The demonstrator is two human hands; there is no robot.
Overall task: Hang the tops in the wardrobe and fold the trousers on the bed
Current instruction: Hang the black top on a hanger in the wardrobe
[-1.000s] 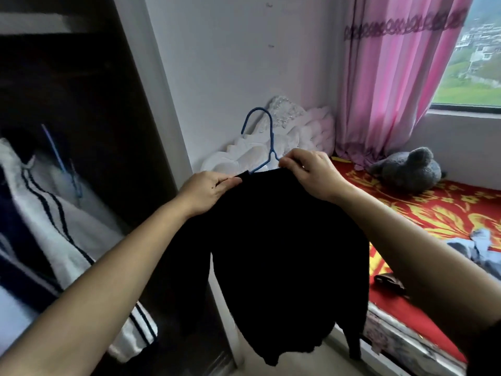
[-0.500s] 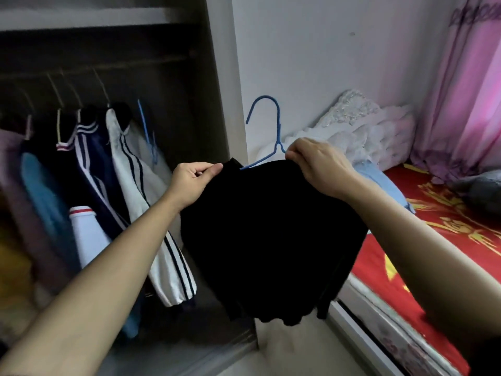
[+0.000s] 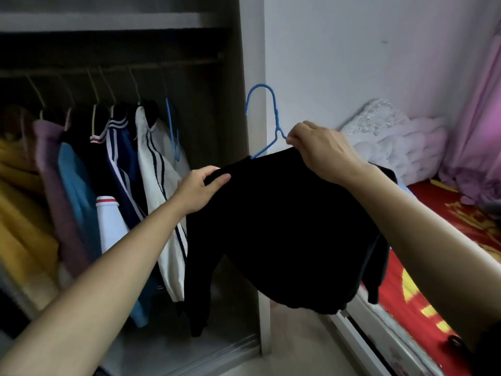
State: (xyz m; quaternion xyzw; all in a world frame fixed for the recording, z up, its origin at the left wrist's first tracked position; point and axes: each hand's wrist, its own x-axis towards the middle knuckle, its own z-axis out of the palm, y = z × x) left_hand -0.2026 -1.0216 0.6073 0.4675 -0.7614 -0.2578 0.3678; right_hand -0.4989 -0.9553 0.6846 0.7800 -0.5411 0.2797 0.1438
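A black top (image 3: 282,226) hangs on a blue hanger (image 3: 271,115), held up in front of the wardrobe's right side panel. My left hand (image 3: 199,191) pinches the top's left shoulder. At the collar, my right hand (image 3: 322,150) grips the top and the hanger's neck. The hook points up and left. The open wardrobe (image 3: 233,77) fills the left half, with its rail (image 3: 113,67) high up. One sleeve hangs down into the wardrobe opening.
Several tops (image 3: 113,172) hang on the rail, and an empty blue hanger (image 3: 172,128) is at their right end. The bed with a red patterned cover (image 3: 444,248) lies right. White bedding (image 3: 393,147) and a pink curtain (image 3: 477,118) are behind.
My view has swung left, bringing the wardrobe's rail and hanging clothes fully into sight. Both hands keep their hold on the black top, which now sits nearer the wardrobe opening.
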